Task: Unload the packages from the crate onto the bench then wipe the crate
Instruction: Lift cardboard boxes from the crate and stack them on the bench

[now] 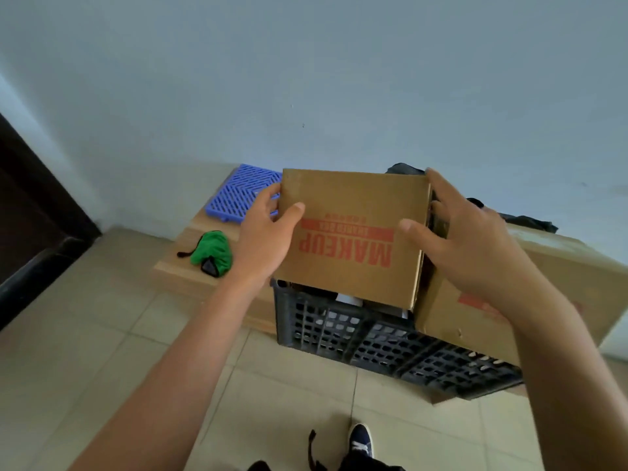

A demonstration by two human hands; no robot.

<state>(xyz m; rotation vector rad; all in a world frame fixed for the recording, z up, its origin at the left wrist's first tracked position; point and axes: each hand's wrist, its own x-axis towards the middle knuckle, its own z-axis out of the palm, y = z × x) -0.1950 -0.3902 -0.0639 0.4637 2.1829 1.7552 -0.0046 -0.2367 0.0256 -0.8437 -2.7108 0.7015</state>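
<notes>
A brown cardboard box point(353, 202) printed MAKEUP in red is held up above the dark slatted plastic crate point(339, 331). My left hand point(268, 236) grips its left edge and my right hand point(469, 239) grips its right edge, thumbs on the near face. A second, larger cardboard box point(452, 321) leans over the crate's right part. White items show through the crate's slats. The low wooden bench point(180, 266) stands behind and left of the crate, against the wall.
On the bench lie a green cloth point(214, 248) with a black strap and a blue plastic grid mat point(243, 192). Dark bags point(523, 220) lie behind the boxes at right. A dark door frame point(30, 212) is at left. My shoe point(360, 440) stands on the tiled floor.
</notes>
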